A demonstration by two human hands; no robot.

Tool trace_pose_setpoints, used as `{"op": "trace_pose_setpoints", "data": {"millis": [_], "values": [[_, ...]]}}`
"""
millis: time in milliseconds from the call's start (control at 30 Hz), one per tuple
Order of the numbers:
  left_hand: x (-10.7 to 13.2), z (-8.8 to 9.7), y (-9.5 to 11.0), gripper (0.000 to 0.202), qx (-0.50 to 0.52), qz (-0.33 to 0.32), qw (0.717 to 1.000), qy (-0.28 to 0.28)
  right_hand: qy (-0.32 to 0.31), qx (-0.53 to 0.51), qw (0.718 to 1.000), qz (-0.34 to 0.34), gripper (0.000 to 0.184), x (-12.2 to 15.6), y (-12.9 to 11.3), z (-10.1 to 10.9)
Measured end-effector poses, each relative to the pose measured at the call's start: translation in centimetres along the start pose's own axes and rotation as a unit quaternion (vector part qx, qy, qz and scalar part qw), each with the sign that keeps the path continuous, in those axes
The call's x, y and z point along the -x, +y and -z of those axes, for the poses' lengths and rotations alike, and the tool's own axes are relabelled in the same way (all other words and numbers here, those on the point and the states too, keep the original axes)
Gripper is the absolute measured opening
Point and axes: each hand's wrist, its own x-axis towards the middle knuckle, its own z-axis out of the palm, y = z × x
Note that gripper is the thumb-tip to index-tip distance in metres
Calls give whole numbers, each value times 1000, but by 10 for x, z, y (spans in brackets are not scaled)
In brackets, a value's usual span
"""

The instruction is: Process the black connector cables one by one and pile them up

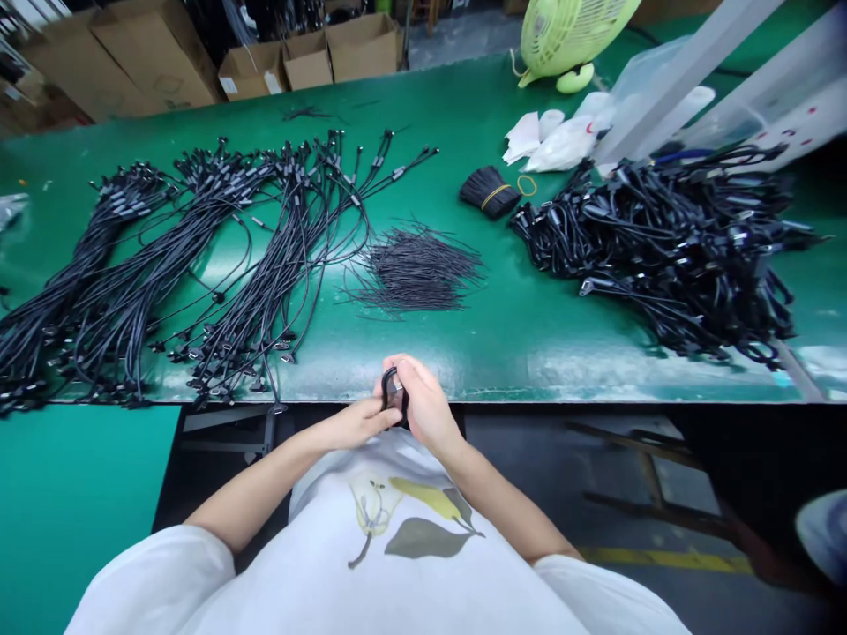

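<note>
Close to my body, just at the table's near edge, my left hand [363,422] and my right hand [423,401] meet around a black cable [386,381] bent into a small loop. A metal connector end shows between the fingers. Both hands are closed on the cable; parts of it are hidden behind the fingers. Beyond them lies a loose pile of thin black twist ties [423,269]. Long uncoiled black cables [278,256] spread in several bunches to the left. At the right is a heap of coiled black cables [668,256].
A banded bundle of ties [490,191] lies near a yellow rubber band [527,185] on the green table [503,344]. A green fan [569,40], crumpled white plastic [562,145] and a slanting white post [681,84] stand at the back right. Cardboard boxes [361,48] line the far side.
</note>
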Motion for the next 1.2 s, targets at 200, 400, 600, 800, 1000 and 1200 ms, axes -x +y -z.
{"op": "trace_pose_setpoints", "data": {"millis": [200,400,600,800,1000,1200], "values": [[7,-32,3,54,305,65,947,-76,-30,-30,999,-7,35,0,-13,5],[13,-25,17,47,386,70,920,-8,-75,310,923,216,46,1,-48,36],[17,-3,25,40,33,43,994,-90,-291,724,507,366,38,8,-35,61],[25,-5,26,23,-352,-60,931,-79,-338,731,567,171,38,26,-26,59],[27,-5,14,26,-510,-218,816,-159,-425,370,783,-263,42,35,-24,56],[14,7,10,18,-507,-143,844,-103,-275,591,758,-7,41,27,-1,57]]}}
